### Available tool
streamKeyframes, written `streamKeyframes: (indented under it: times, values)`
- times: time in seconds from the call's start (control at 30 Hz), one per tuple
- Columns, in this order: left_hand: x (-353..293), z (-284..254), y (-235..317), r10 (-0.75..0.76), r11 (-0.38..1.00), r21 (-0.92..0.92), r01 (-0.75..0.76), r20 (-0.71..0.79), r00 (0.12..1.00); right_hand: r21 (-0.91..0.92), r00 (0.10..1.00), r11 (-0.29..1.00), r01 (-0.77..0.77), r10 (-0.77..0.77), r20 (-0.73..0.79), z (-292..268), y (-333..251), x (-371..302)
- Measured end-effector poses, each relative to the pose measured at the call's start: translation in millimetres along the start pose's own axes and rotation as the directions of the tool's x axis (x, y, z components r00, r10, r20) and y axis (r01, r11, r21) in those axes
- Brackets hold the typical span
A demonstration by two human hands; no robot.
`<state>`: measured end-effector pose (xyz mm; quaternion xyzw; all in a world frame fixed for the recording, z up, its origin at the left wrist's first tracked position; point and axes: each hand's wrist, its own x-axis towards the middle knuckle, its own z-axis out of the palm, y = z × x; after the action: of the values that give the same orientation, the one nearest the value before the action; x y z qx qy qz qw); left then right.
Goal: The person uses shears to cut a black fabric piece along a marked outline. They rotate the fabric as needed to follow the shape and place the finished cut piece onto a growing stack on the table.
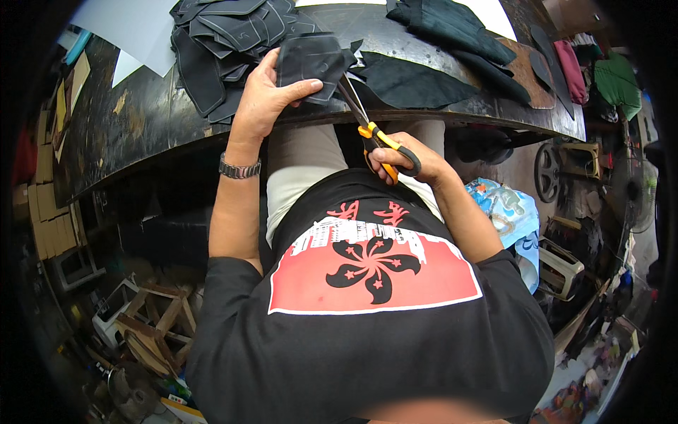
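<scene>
Closed around a flat piece of black leather, my left hand keeps it raised at the table's near edge, thumb on its face. Pale lines are marked on the piece. My right hand grips yellow-and-black scissors by the handles. Their blades point up and left, beside the right edge of the leather; whether they touch it I cannot tell. A heap of cut black leather pieces with pale outlines lies on the table just past my left hand. To the right of the blades rests a larger black leather sheet.
The dark, worn table curves across in front of me. Folded black leather and a brown piece lie at its right, white sheets at far left. Below stand a wooden stool and a blue patterned cloth.
</scene>
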<state>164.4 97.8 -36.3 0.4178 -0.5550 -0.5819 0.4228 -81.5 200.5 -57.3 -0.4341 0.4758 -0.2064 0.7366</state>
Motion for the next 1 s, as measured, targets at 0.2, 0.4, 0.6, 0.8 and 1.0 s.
streamKeyframes:
  times: [0.2,0.4,0.6,0.8,1.0]
  values:
    - [3,0,-1,0.136,0.991,0.02,-0.136,-0.019,0.991,-0.054,0.999,0.998,-0.042,0.041,-0.022,-3,6,-6]
    - [0,-1,-6,0.178,0.981,-0.076,-0.18,-0.044,0.983,-0.024,1.0,1.0,-0.013,0.013,0.02,-7,17,-7]
    - [-3,-7,-4,0.175,0.981,0.053,-0.187,0.17,0.97,-0.107,0.993,0.994,-0.03,0.042,0.113,-14,10,-12]
    - [-4,-5,0,0.178,0.954,0.166,-0.25,0.355,0.918,-0.134,0.991,0.991,-0.026,0.042,0.124,-16,-1,-6]
    - [-5,-6,-1,0.092,0.979,0.136,-0.153,0.374,0.923,-0.134,0.988,0.99,-0.039,0.058,0.14,-14,-2,-5]
